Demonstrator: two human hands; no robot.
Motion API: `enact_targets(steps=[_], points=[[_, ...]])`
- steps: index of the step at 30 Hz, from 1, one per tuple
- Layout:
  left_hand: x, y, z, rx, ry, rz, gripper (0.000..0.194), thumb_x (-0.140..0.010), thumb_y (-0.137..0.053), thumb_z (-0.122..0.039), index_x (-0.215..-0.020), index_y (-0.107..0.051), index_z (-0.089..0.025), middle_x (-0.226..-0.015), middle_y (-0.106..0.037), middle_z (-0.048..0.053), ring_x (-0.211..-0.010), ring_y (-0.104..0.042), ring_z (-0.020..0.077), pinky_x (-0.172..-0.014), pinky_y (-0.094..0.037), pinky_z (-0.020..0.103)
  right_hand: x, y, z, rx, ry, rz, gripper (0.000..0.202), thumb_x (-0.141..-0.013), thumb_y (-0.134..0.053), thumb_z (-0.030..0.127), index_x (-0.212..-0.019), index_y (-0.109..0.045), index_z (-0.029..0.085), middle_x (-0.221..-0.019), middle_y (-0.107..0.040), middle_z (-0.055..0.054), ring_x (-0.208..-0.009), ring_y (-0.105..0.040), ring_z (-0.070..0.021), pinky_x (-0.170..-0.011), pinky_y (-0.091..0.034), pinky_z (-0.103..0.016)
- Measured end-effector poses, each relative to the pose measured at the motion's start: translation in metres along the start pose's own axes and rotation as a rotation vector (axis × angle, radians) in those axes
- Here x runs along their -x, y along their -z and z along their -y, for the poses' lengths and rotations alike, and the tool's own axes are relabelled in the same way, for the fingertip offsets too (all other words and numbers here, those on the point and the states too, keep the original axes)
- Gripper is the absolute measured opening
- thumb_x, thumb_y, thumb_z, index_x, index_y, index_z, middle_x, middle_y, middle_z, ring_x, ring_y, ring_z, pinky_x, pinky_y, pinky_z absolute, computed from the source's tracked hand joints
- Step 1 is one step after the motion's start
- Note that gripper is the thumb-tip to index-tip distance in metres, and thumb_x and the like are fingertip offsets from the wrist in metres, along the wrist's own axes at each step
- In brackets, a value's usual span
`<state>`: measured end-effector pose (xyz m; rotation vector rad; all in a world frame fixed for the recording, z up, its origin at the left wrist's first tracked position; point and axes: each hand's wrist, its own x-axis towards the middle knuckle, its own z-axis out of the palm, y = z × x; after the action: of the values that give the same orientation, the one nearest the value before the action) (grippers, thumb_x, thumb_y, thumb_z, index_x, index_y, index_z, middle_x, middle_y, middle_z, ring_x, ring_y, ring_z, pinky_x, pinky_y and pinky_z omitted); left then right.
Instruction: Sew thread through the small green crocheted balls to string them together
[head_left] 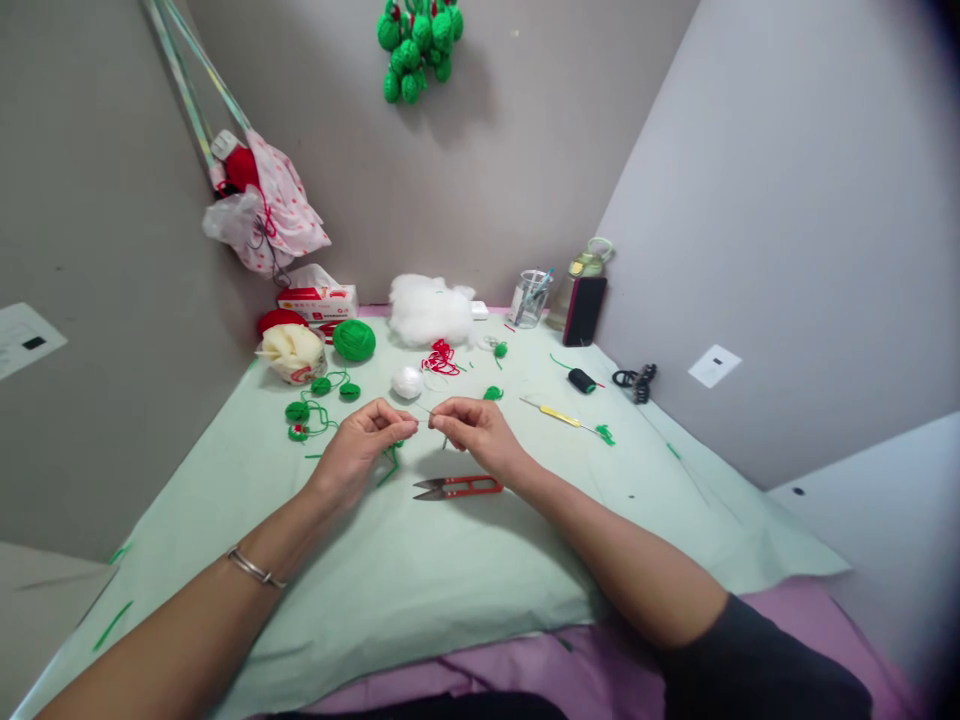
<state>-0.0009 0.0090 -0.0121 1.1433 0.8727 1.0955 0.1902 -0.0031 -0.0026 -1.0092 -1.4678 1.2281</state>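
Over the middle of the pale green table cover (480,570), my left hand (367,435) and my right hand (476,430) face each other, fingertips pinched and a small gap apart. A thin white thread runs between them, and both hands pinch it. Green yarn hangs just below my left fingers. Red-handled thread snips (469,486) lie below my right hand, blades pointing left. A white thread ball (407,382) rests just beyond the hands. Small green crocheted balls (298,411) with loose yarn lie to the left of my left hand.
White stuffing (431,310), a green yarn ball (354,341) and a tissue box (319,300) stand at the back. To the right are a yellow crochet hook (561,416), black spool (581,380), pen cup (531,300), and phone (585,311) against a bottle.
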Motion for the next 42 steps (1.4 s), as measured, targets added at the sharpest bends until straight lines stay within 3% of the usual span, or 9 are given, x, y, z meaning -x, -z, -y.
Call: enact_targets(steps=[8, 13, 17, 20, 23, 26, 29, 35, 42], points=[[-0.005, 0.010, -0.004, 0.189, 0.085, -0.057, 0.035, -0.059, -0.094, -0.029, -0.079, -0.066, -0.018, -0.079, -0.067, -0.003, -0.073, -0.064, 0.0117, -0.074, -0.047, 0.024, -0.003, 0.007, 0.005, -0.037, 0.039, -0.130, 0.028, -0.075, -0.075, 0.044, -0.076, -0.069, 0.016, -0.054, -0.045, 0.005, -0.052, -0.036, -0.0086, -0.051, -0.027, -0.024], [-0.003, 0.003, 0.004, -0.009, 0.195, 0.159, 0.038, -0.062, -0.093, -0.041, -0.082, -0.075, -0.014, -0.078, -0.069, 0.003, -0.072, -0.067, 0.0150, -0.074, -0.049, 0.026, -0.007, 0.017, 0.001, -0.033, 0.051, -0.179, 0.027, -0.078, -0.073, 0.043, -0.076, -0.068, 0.016, -0.052, -0.043, 0.006, -0.051, -0.035, -0.0085, -0.051, -0.028, -0.024], [-0.002, 0.002, 0.004, 0.118, 0.246, 0.295, 0.034, -0.070, -0.089, -0.042, -0.075, -0.072, -0.013, -0.074, -0.063, 0.001, -0.068, -0.063, 0.0131, -0.073, -0.052, 0.027, -0.007, 0.018, -0.005, 0.113, 0.091, -0.198, 0.024, -0.083, -0.069, 0.040, -0.078, -0.067, 0.016, -0.056, -0.048, 0.004, -0.053, -0.041, -0.0100, -0.052, -0.034, -0.024], [-0.004, 0.007, 0.000, 0.323, 0.212, 0.230, 0.030, -0.075, -0.087, -0.038, -0.076, -0.071, -0.013, -0.074, -0.058, -0.001, -0.064, -0.054, 0.0078, -0.067, -0.052, 0.022, -0.002, 0.013, -0.011, 0.297, 0.261, -0.239, 0.020, -0.090, -0.063, 0.034, -0.082, -0.068, 0.017, -0.065, -0.059, 0.000, -0.057, -0.048, -0.0116, -0.055, -0.040, -0.025], [-0.006, 0.009, -0.004, 0.426, 0.150, 0.103, 0.029, -0.068, -0.091, -0.033, -0.073, -0.071, -0.013, -0.073, -0.054, -0.003, -0.062, -0.047, 0.0058, -0.061, -0.048, 0.018, 0.006, 0.003, -0.015, 0.582, 0.594, -0.187, 0.020, -0.099, -0.054, 0.024, -0.088, -0.069, 0.017, -0.073, -0.065, -0.004, -0.063, -0.053, -0.0127, -0.062, -0.043, -0.026], [-0.004, 0.005, -0.005, 0.371, 0.137, 0.047, 0.032, -0.063, -0.094, -0.036, -0.068, -0.071, -0.014, -0.067, -0.050, -0.004, -0.061, -0.045, 0.0064, -0.058, -0.045, 0.017, 0.014, -0.008, -0.017, 0.858, 0.912, -0.067, 0.022, -0.100, -0.050, 0.014, -0.088, -0.068, 0.017, -0.063, -0.059, -0.001, -0.060, -0.050, -0.0130, -0.059, -0.039, -0.025], [0.001, -0.001, -0.001, 0.223, 0.191, 0.077, 0.028, -0.067, -0.091, -0.037, -0.073, -0.076, -0.014, -0.066, -0.056, -0.001, -0.062, -0.048, 0.0086, -0.058, -0.041, 0.019, 0.018, -0.015, -0.014, 0.957, 1.035, -0.023, 0.021, -0.098, -0.050, 0.010, -0.086, -0.066, 0.016, -0.060, -0.056, 0.000, -0.058, -0.049, -0.0128, -0.057, -0.037, -0.025], [0.003, -0.004, 0.009, -0.305, -0.067, 0.182, 0.020, -0.083, -0.073, -0.038, -0.087, -0.082, -0.021, -0.085, -0.068, 0.004, -0.080, -0.057, 0.0181, -0.077, -0.045, 0.030, 0.013, -0.003, -0.009, 0.779, 0.894, -0.065, 0.014, -0.098, -0.053, 0.012, -0.097, -0.066, 0.016, -0.071, -0.066, -0.002, -0.063, -0.057, -0.0121, -0.061, -0.043, -0.023], [0.001, -0.001, 0.007, -0.400, -0.105, 0.120, 0.013, -0.075, -0.078, -0.030, -0.068, -0.074, -0.020, -0.075, -0.062, 0.002, -0.076, -0.055, 0.0181, -0.078, -0.042, 0.032, 0.008, 0.007, -0.011, 0.690, 0.639, -0.087, 0.016, -0.098, -0.055, 0.019, -0.087, -0.067, 0.017, -0.071, -0.066, -0.002, -0.057, -0.052, -0.0106, -0.058, -0.041, -0.023]])
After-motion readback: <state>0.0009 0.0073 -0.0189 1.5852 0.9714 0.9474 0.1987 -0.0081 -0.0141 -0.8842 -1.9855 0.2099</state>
